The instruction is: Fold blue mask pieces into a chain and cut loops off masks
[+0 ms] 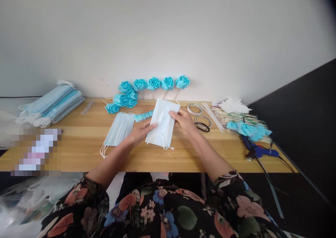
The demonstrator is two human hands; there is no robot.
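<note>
The pale blue face mask [164, 120] is in the air above the table [86, 154], held between the two hands of the person. The grip of the left hand [140, 132] is narrow, with its thumb pressing low on the left side of the mask. The grip of the right hand [185, 121] also holds it, the thumb near the upper right corner. The fingers behind the mask are hidden, so I cannot tell how firmly they support it.

In my judgement, the mask is thin and soft, so if the hands pull unevenly, it may crease or its pleats may open. The lower ear loop [163, 140] hangs loose and could catch on a finger, or come off if somebody pulls it strongly. The row of folded blue pieces [143, 116] lies just beyond the left hand, and a careless sweep could disturb its order. Behind stand blue flowers [154, 83] on thin sticks, near the wall [157, 31]; a push forward could perhaps make one fall
</note>
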